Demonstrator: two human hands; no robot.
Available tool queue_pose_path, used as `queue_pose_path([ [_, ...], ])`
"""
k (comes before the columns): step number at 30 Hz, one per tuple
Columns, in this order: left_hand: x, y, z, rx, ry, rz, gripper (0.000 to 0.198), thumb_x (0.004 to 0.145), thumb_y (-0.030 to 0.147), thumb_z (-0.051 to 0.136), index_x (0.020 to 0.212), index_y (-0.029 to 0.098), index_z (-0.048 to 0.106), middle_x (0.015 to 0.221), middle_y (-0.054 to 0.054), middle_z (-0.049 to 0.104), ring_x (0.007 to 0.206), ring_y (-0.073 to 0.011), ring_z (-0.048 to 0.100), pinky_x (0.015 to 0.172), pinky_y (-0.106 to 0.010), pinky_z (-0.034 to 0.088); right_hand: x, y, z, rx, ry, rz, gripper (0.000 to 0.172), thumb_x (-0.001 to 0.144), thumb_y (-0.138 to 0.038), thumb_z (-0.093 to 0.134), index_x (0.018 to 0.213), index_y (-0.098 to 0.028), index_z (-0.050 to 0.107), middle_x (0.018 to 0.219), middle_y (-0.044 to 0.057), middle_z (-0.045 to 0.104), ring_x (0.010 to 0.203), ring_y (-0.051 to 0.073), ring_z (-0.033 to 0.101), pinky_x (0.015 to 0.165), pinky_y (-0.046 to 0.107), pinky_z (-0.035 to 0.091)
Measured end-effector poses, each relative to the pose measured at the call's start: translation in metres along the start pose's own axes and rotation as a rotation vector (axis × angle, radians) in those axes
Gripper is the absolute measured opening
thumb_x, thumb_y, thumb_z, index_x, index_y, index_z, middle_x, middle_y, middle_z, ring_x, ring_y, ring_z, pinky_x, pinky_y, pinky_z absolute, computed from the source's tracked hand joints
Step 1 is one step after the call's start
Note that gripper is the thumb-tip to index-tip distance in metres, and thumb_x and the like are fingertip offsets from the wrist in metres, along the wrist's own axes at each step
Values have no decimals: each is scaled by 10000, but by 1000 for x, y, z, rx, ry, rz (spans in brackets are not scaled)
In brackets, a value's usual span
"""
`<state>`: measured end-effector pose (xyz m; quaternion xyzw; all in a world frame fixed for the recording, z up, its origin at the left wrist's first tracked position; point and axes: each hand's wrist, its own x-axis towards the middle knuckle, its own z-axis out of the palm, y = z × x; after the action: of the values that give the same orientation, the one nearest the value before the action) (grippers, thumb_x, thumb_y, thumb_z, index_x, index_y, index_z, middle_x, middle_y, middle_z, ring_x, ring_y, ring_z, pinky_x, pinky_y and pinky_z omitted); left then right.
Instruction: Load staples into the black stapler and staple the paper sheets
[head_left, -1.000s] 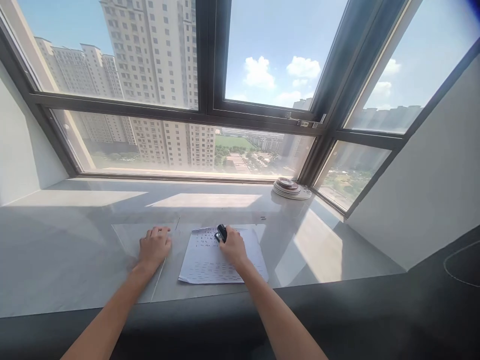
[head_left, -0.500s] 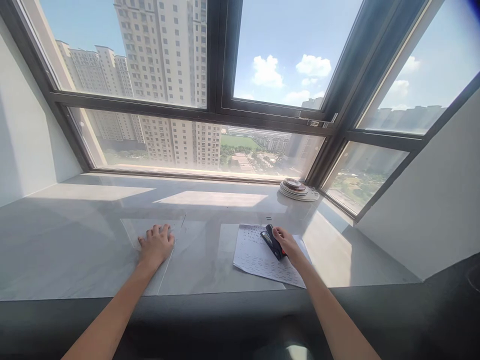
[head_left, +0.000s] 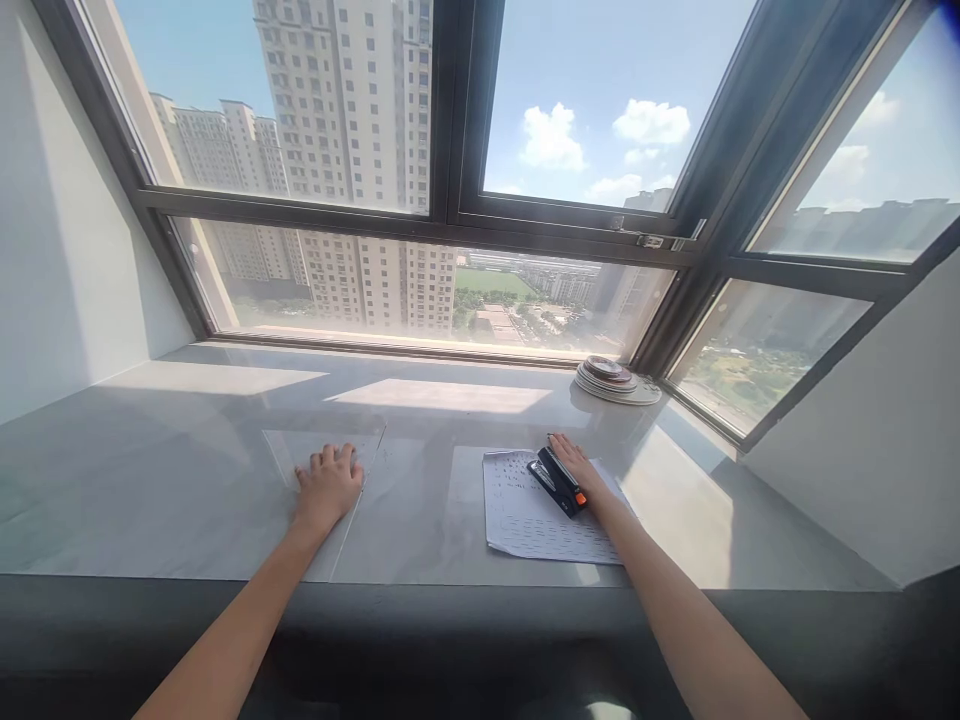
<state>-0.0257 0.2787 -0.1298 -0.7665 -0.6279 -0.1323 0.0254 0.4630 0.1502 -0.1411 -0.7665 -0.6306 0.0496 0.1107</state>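
My left hand [head_left: 328,490] rests on the grey marble-like sill with its fingers spread and nothing in them. A black stapler with an orange part [head_left: 557,482] lies slanted on sheets of paper [head_left: 525,530] covered with lines of dark marks. Just past the stapler, on its right side, is my right hand [head_left: 574,465], fingers stretched out and low over the surface beyond the paper's back edge. A tiny dark bit shows at its fingertips, too small to make out. My right wrist crosses the paper's right part and hides it.
A stack of round plates or discs [head_left: 615,380] stands at the back right corner by the window. Dark window frames [head_left: 420,232] rise behind the sill [head_left: 420,540], with a white wall [head_left: 840,450] on the right. The sill's front edge drops off near my forearms.
My right hand has let go of the stapler, now lying on the paper, and has reached beyond it. The two small dark strips behind the paper are no longer plainly visible. The view has shifted slightly.
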Motion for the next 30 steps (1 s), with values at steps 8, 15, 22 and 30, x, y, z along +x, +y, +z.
queue_pose_path([
  [8, -1, 1, 3, -24, 36, -22, 434, 991, 350, 373, 1330, 212, 606, 1398, -197, 538, 1260, -380, 501, 1067, -621, 344, 27, -56, 17, -180, -73, 2, 601, 1039, -245, 204, 1636, -168, 206, 1696, 125, 174, 1576, 225, 151, 1256, 501, 161],
  [15, -12, -46, -6, -62, 74, -93, 405, 987, 208, 370, 1316, 185, 606, 1420, -170, 549, 1278, -317, 524, 1090, -481, 369, 66, -202, 53, -52, -43, -35, 630, 1062, -339, 144, 1625, -61, 192, 1700, 158, 119, 1583, 260, 89, 1258, 519, 99],
  [22, -11, -69, -4, -217, 113, -206, 485, 867, -5, 340, 1226, 161, 620, 1321, -151, 619, 1254, -273, 553, 1072, -401, 393, 82, -332, 82, 45, -74, -227, 635, 1053, -347, 143, 1628, -82, 185, 1710, 110, 52, 1585, 258, 51, 1245, 584, 60],
  [30, -13, -70, -11, -349, 131, -231, 407, 887, 42, 348, 1127, 171, 650, 1257, -128, 649, 1186, -266, 584, 1002, -384, 442, 66, -312, 73, 44, -141, -228, 653, 1056, -424, 84, 1646, -148, 134, 1715, 43, 27, 1588, 211, -21, 1254, 556, -9],
])
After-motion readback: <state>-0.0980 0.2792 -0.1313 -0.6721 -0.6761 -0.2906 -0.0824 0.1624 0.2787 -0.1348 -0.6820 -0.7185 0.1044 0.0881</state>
